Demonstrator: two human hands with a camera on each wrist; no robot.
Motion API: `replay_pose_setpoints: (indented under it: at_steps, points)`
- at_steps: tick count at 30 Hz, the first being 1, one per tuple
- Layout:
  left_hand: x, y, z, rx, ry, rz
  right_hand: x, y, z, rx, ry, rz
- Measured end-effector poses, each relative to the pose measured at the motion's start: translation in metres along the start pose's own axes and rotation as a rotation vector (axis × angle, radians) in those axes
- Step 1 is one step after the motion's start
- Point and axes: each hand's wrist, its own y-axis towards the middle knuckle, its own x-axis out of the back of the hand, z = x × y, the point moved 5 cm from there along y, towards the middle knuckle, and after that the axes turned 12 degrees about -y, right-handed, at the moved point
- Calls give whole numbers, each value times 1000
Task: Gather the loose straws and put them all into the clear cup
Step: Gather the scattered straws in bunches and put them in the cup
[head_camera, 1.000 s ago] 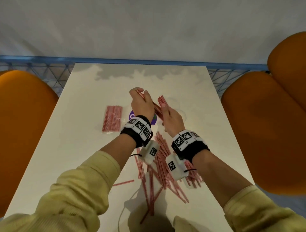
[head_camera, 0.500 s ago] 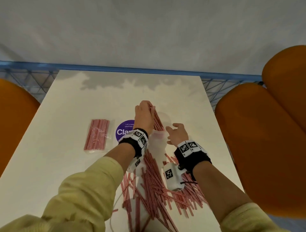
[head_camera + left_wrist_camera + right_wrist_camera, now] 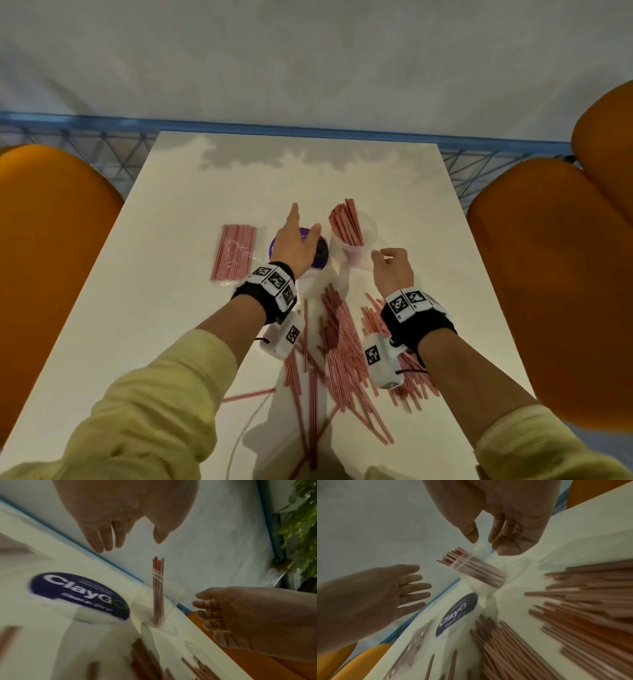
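- Cup (image 3: pixel 354 251): clear plastic, upright on the white table (image 3: pixel 171 274), right of a purple round sticker (image 3: pixel 320 255). It holds a bunch of red straws (image 3: pixel 346 222) whose tops lean left above the rim.
- Loose straws (image 3: pixel 346 356): a scattered red pile on the near half of the table, between and under the two wrists; one stray straw (image 3: pixel 248 396) lies apart to the left.
- Packet (image 3: pixel 234 251): clear wrapper of red straws, flat on the table, left of the sticker.
- Left hand (image 3: pixel 294 246): above the sticker, left of the cup; fingers straight and spread, holding nothing, clear of the cup.
- Right hand (image 3: pixel 394 270): near right of the cup; fingers loosely curled, thumb apart from them, nothing in its grasp. In the right wrist view its fingertips (image 3: pixel 508 547) sit by the cup's rim; contact cannot be told.
- Chairs: orange, one at each side of the table (image 3: pixel 51 257) (image 3: pixel 548 274).
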Motion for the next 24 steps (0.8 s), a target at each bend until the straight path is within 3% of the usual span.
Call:
replay_pose_setpoints:
  at_steps: [3,7,13,14,15,21,24]
  points:
    - [26,-33,21,25,111,35,-12,-26,-7,69,-125,65]
    - [48,-73,52,137,342,119,-37,-53,-14,160,-309,293]
    - [57,-117,78,262,673,374,-49,-70,-21,257,-573,430]
    - [77,-174,100,311,709,414,-72,-121,-36,280,-603,491]
    - [73,-176,104,310,736,435,-74,-122,-37,278,-609,494]
    - [66,-172,105,285,577,229,-84,-132,-41,331,-591,436]
    - [69,-163,103,291,454,64,-75,-129,-38,359,-593,271]
